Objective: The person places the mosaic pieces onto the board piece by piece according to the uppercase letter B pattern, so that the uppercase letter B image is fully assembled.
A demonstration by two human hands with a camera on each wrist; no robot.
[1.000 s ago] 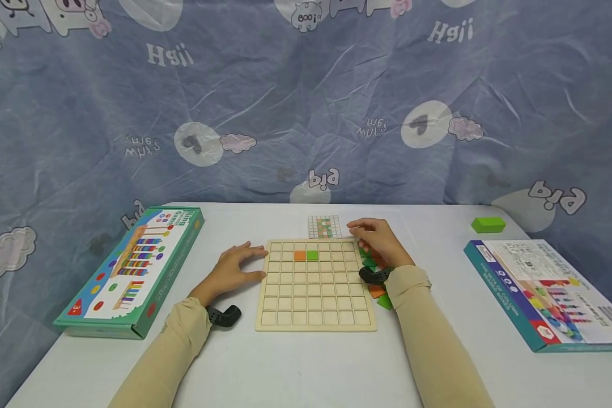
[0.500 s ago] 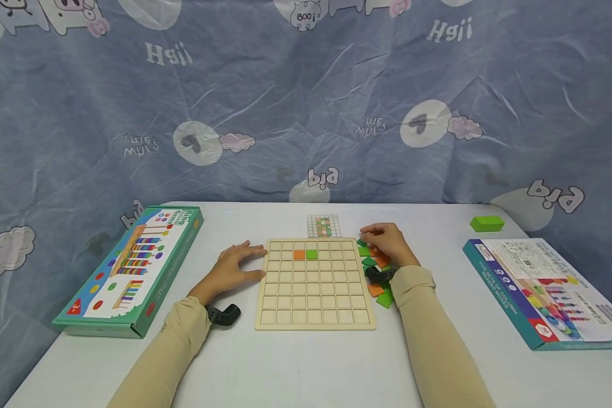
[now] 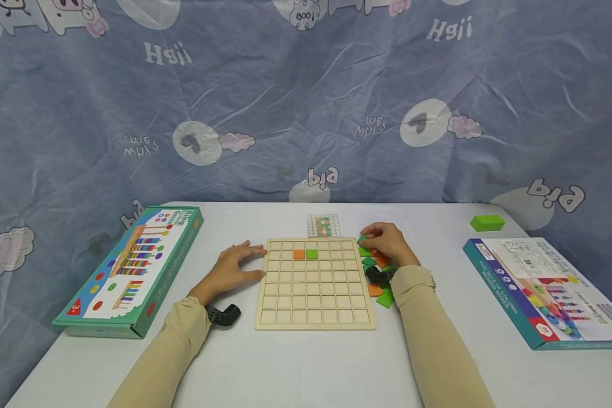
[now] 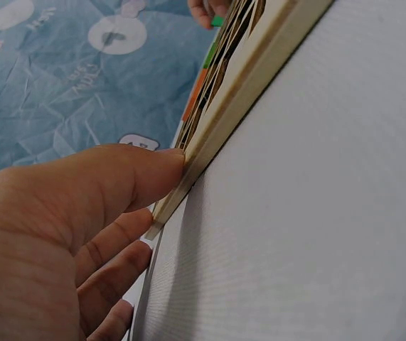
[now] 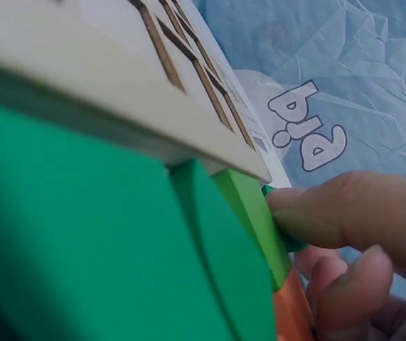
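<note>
A wooden grid board (image 3: 313, 294) lies flat on the white table, with an orange square tile (image 3: 298, 255) and a light green square tile (image 3: 311, 254) side by side near its far edge. My left hand (image 3: 230, 269) touches the board's left edge with its thumb and fingertips, the fingers fairly straight. Just past the far right corner, my right hand (image 3: 389, 242) pinches a dark green tile (image 5: 293, 244) between thumb and finger; its shape is partly hidden. Below that hand, loose green tiles (image 3: 385, 298) and orange tiles (image 3: 374, 290) lie along the board's right side.
A small printed pattern card (image 3: 323, 225) lies behind the board. On the left is a green game box (image 3: 132, 266), on the right another flat box (image 3: 551, 294) with a light green block (image 3: 487, 223) behind it. A patterned blue cloth hangs at the back.
My right hand has moved slightly right, away from the board's far corner and the card, and a dark green tile has turned up at its fingertips. The left hand stays put.
</note>
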